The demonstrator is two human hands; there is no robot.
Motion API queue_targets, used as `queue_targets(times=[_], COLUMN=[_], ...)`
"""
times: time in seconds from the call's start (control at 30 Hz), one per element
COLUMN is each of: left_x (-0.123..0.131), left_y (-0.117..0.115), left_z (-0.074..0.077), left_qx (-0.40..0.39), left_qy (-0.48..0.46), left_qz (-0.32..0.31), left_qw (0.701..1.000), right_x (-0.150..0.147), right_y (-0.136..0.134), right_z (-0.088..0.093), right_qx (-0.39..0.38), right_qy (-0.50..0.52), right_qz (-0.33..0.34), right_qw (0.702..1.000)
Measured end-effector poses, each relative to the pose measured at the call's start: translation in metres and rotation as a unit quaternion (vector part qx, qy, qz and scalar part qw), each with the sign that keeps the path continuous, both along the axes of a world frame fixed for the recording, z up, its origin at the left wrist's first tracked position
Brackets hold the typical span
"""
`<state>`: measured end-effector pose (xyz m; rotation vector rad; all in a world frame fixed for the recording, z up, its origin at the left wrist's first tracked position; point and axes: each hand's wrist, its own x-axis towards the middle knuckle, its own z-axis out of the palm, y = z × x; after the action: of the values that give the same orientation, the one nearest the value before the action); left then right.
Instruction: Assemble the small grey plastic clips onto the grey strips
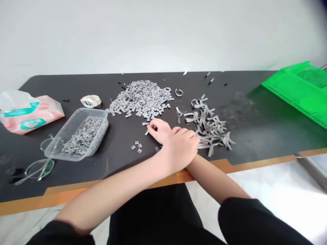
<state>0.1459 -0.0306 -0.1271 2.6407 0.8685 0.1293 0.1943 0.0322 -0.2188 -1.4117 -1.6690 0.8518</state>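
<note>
My left hand [182, 146] lies across my right wrist, its fingers wrapped round it. Below it, my right hand [160, 131] rests on the black table with its fingers curled in. Whatever those fingers hold, if anything, is hidden. Small grey pieces [145, 124] lie right by its fingertips. Just beyond is a large heap of short grey pieces [143, 97]. Several small frame-like grey pieces [137, 146] are scattered to the left of my hands. A tangle of curved grey strips [209, 126] is spread to the right of them.
A clear plastic tub [106, 126] partly filled with small grey pieces stands on the left. Near it are eyeglasses [39, 169], a tissue pack [33, 114] and a tape roll [91, 101]. A green plastic basket [298, 92] sits at right. Orange tape [227, 166] lines the table's front edge.
</note>
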Motion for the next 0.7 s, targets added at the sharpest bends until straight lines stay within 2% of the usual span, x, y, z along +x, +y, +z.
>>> queue_targets(times=[0.13, 0.27, 0.43, 0.7], left_x=[0.047, 0.065, 0.063, 0.047], left_y=[0.023, 0.024, 0.025, 0.055], left_z=[0.001, -0.012, -0.016, -0.013], left_qx=[-0.049, -0.104, -0.139, -0.152], left_qy=[0.055, 0.108, 0.108, 0.052], left_qz=[0.006, 0.006, 0.015, 0.039], left_qw=[0.997, 0.989, 0.984, 0.986], right_x=[-0.001, 0.002, 0.003, -0.002], right_y=[-0.001, 0.0, 0.003, 0.008], right_z=[0.001, 0.002, 0.005, 0.005], right_qx=[0.027, 0.037, 0.021, -0.008], right_qy=[-0.036, -0.045, -0.053, -0.072], right_qz=[0.016, 0.024, 0.029, 0.032], right_qw=[0.999, 0.998, 0.998, 0.997])
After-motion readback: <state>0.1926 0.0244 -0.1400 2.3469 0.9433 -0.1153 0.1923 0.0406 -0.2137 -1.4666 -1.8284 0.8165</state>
